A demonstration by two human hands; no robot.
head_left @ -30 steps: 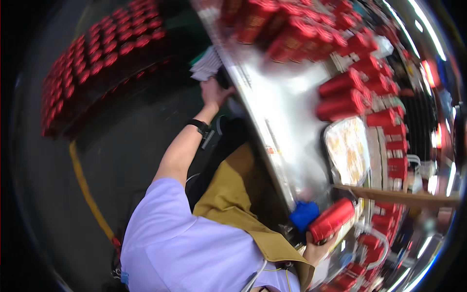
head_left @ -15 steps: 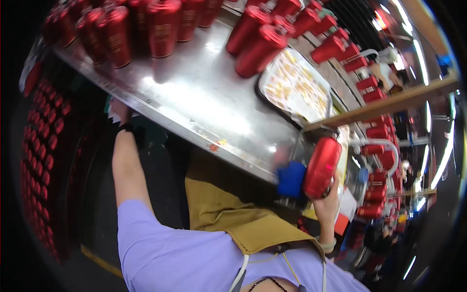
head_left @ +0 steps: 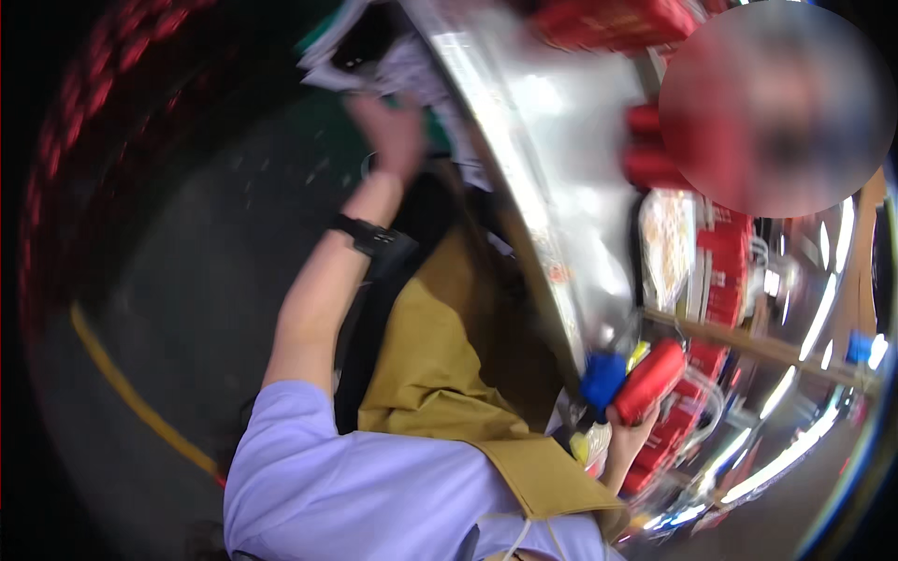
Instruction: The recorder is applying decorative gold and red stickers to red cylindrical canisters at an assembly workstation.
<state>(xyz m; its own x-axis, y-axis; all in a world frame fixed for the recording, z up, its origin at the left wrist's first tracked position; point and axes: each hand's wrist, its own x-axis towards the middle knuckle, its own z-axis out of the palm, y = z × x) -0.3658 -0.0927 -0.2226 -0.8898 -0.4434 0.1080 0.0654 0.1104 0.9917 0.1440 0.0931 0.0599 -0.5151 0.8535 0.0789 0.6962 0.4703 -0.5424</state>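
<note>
My right hand [head_left: 634, 432] is wrapped round a red can [head_left: 650, 381] beside the near end of the metal table. Close to the can's left side is a blue block-like object [head_left: 603, 379]. Below the table's left edge, my left hand [head_left: 388, 136] reaches out, smeared by motion. It is nearest to a pile of crumpled white paper or plastic [head_left: 426, 70], where a dark object [head_left: 369, 42] also lies. Whether its fingers touch or hold anything does not show.
The metal table [head_left: 538, 140] slants down the view. Red cans [head_left: 650, 150] and a tray of pale pieces [head_left: 666, 234] stand on its right. A wooden bar [head_left: 748, 346] juts out there. Rows of red cans blur at far left. A round blur hides the upper right.
The view has swung left, so the table stands steeper. My left arm, partly hidden under the table edge before, now shows fully beside the white pile. The red can stays in my right hand.
</note>
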